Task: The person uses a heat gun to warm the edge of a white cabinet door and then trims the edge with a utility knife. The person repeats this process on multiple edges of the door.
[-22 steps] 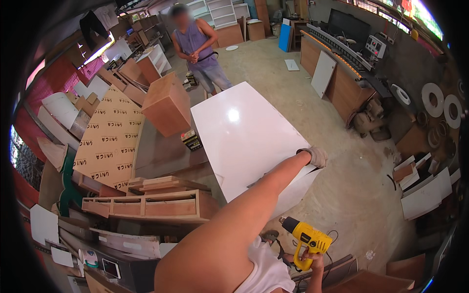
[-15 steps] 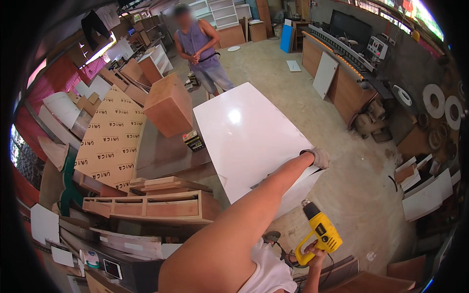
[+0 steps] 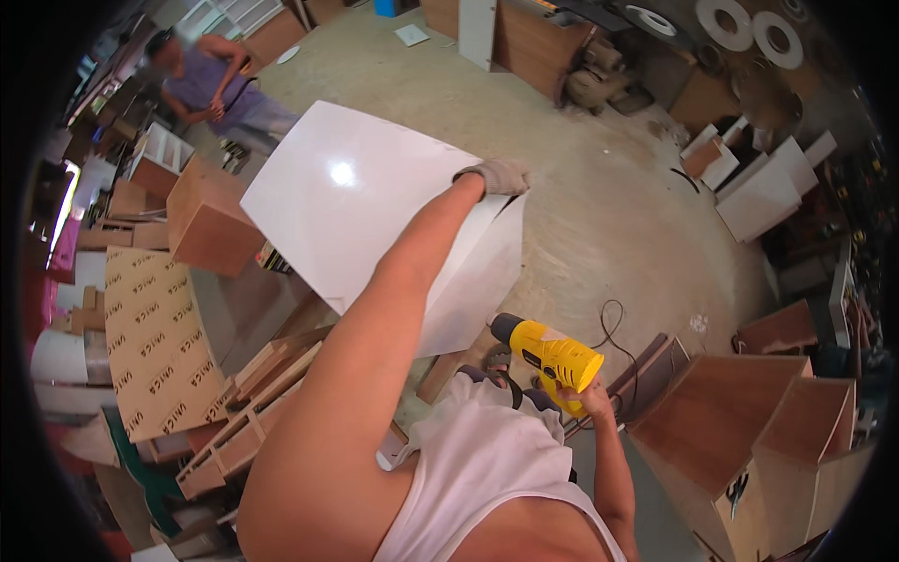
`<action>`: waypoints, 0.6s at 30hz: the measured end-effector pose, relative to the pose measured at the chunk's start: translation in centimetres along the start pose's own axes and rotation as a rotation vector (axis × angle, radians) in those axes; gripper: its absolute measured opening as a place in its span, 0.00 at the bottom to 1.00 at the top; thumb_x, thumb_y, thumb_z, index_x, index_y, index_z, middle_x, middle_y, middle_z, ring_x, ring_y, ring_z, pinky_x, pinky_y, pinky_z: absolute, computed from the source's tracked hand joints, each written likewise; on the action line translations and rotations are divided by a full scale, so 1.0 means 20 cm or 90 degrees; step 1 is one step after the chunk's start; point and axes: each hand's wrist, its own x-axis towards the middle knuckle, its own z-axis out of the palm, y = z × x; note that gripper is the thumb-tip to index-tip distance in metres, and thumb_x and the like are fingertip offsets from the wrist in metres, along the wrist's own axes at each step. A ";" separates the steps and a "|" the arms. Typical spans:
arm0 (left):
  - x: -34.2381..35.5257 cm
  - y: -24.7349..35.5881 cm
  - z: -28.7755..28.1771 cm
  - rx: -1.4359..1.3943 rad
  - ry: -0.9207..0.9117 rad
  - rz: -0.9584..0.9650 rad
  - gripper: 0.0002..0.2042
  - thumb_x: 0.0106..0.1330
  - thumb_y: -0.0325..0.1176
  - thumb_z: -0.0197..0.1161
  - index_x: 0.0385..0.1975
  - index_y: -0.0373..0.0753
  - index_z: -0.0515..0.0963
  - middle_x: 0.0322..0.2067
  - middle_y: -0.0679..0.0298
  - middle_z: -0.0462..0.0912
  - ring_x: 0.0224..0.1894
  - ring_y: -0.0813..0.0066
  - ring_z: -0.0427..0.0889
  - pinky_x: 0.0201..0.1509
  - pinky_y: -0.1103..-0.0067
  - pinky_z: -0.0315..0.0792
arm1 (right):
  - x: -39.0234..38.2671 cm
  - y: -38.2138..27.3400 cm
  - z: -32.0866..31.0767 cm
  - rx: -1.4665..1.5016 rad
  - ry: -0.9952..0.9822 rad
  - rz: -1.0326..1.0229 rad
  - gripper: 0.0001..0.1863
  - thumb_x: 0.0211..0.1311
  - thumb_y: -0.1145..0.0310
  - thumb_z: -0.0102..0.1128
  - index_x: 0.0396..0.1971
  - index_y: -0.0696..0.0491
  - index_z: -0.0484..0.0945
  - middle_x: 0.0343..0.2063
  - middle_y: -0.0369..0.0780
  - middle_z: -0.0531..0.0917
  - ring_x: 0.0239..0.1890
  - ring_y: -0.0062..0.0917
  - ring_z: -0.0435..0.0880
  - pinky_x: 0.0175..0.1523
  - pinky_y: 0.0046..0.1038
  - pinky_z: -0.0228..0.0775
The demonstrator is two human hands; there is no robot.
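Note:
A white box-shaped piece (image 3: 365, 225) with a glossy top sheet stands in front of me. My left hand (image 3: 498, 178), in a knitted glove, is closed over the sheet's right-hand corner; some fingers are hidden. Below that hand, a dark gap shows between the sheet's edge and the side of the box. Bare fingers of my right hand (image 3: 588, 398) wrap round the handle of a yellow heat gun (image 3: 552, 356). Its dark nozzle points up and left, toward the near side of the box and apart from it.
Another person (image 3: 215, 89) stands at the far left, hands together. A brown wooden box (image 3: 211, 215) and a printed tan board (image 3: 154, 342) are on the left. Wooden cabinets (image 3: 730, 421) stand at my right. The heat gun's cord (image 3: 613, 323) loops over the concrete floor (image 3: 599, 253).
My view has turned right and downward, so the box appears further up and left. The heat gun has tipped flatter, its nozzle swinging leftward toward the box's side. The left hand stays at the corner.

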 end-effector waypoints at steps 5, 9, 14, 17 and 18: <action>0.05 -0.03 0.03 0.014 -0.010 -0.008 0.15 0.51 0.41 0.59 0.38 0.46 0.82 0.38 0.61 0.85 0.44 0.64 0.82 0.49 0.72 0.72 | 0.09 0.10 0.02 0.254 -0.073 -0.008 0.23 0.35 0.75 0.68 0.39 0.56 0.77 0.33 0.34 0.82 0.36 0.21 0.80 0.45 0.26 0.72; 0.06 -0.08 0.03 0.009 -0.023 0.008 0.16 0.51 0.39 0.59 0.40 0.42 0.81 0.38 0.57 0.84 0.44 0.61 0.81 0.49 0.71 0.72 | 0.17 -0.02 0.07 -0.088 -0.001 -0.052 0.25 0.40 0.73 0.70 0.45 0.54 0.78 0.39 0.36 0.83 0.42 0.25 0.80 0.47 0.26 0.71; 0.06 -0.08 0.03 0.003 -0.014 -0.025 0.16 0.50 0.38 0.61 0.40 0.47 0.83 0.38 0.59 0.85 0.44 0.65 0.82 0.48 0.72 0.73 | 0.26 0.10 0.10 -0.024 0.028 -0.036 0.22 0.41 0.72 0.70 0.43 0.53 0.80 0.39 0.34 0.84 0.40 0.22 0.80 0.47 0.26 0.70; 0.03 -0.06 0.03 -0.034 -0.020 -0.038 0.15 0.51 0.38 0.61 0.39 0.46 0.83 0.38 0.59 0.85 0.44 0.66 0.82 0.48 0.73 0.73 | 0.28 0.00 0.12 0.136 -0.023 -0.039 0.21 0.40 0.74 0.70 0.40 0.53 0.81 0.37 0.32 0.83 0.38 0.20 0.80 0.46 0.24 0.71; 0.03 -0.04 0.02 -0.032 -0.019 -0.044 0.15 0.51 0.38 0.61 0.39 0.45 0.83 0.38 0.59 0.85 0.44 0.66 0.82 0.48 0.73 0.73 | 0.27 0.00 0.12 0.155 -0.020 -0.038 0.20 0.38 0.76 0.69 0.38 0.53 0.80 0.34 0.32 0.82 0.37 0.21 0.80 0.45 0.24 0.71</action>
